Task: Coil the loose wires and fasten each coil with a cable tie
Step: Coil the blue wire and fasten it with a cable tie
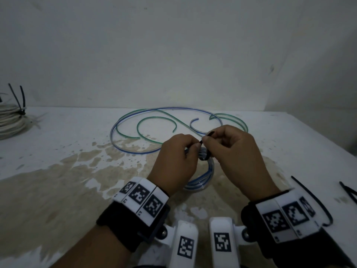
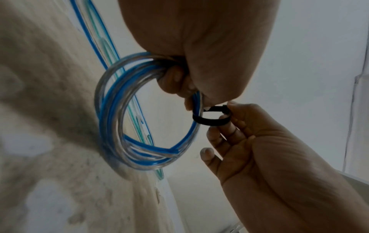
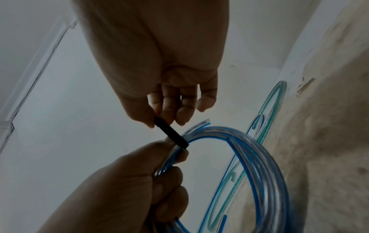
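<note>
A small coil of clear blue-striped wire stands upright on the stained tabletop. My left hand grips it at its top, fingers curled round the strands. A black cable tie is looped loosely round the coil beside that grip. My right hand pinches the tie between thumb and fingers, just above the coil. Behind the hands, a loose green wire and a loose blue wire lie in wide curves on the table.
A coil of white cable bound with black ties sits at the far left. Spare black cable ties lie near my right wrist, with more at the right edge. A wall rises behind the table.
</note>
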A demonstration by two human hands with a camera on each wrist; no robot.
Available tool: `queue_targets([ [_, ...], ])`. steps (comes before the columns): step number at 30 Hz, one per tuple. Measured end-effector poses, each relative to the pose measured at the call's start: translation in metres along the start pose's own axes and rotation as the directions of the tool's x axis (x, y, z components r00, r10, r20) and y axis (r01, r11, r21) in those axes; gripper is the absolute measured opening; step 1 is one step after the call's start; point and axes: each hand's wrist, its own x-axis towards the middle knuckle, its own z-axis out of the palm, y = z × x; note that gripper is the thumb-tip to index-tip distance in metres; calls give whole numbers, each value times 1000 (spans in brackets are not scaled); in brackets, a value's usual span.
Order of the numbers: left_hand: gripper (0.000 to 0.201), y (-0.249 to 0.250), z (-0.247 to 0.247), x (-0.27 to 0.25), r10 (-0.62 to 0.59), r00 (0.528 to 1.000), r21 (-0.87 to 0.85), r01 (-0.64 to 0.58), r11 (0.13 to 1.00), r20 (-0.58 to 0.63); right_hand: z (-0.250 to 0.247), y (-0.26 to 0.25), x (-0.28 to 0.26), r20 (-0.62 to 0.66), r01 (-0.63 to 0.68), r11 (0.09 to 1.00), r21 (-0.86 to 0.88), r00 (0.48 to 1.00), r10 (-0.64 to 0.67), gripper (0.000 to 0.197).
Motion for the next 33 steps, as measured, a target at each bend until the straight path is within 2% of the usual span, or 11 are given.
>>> queue_targets([
  [4, 27, -2, 2, -1, 74, 997, 15, -75, 997, 31, 0, -3, -2, 108, 8, 999, -42, 994, -3, 12],
  [6, 27, -2, 3, -2, 51, 997, 10, -52, 999, 58, -1, -1, -1, 87, 25, 996, -89, 996, -18, 13],
  [7, 25, -1, 3, -1, 17, 997, -17, -15, 1000, 79, -1, 0, 0, 55, 44, 992, -119, 998, -38, 14],
  [9, 18, 3, 2, 0, -115, 984, -141, 134, 981, 137, -1, 3, 2, -7, 68, 986, -153, 998, -70, 14],
  [11, 14, 8, 0, 1, -235, 948, -304, 293, 906, 214, 0, 5, 3, -19, 42, 993, -111, 999, -44, 12],
  [12, 15, 10, -1, 1, -250, 938, -347, 324, 880, 240, 0, 5, 3, -13, 26, 996, -85, 1000, -27, 12],
  [18, 16, 17, -3, 1, -246, 932, -391, 338, 856, 266, -4, 3, 2, 74, 42, 996, -83, 997, -36, 14],
  [21, 11, 15, -5, 0, -258, 932, -365, 340, 867, 255, -7, 3, 4, 65, 69, 992, -109, 996, -62, 12],
  [27, 9, 12, -4, -1, -230, 959, -366, 276, 889, 165, -10, 7, 6, 55, 61, 998, -15, 997, -60, 7],
  [30, 7, 10, -2, 0, -223, 964, -354, 260, 898, 143, -11, 10, 7, 90, 97, 991, -89, 992, -89, 8],
  [33, 5, 10, -2, 0, -206, 971, -343, 235, 910, 117, -10, 8, 7, 86, 227, 953, -202, 973, -214, 8],
])
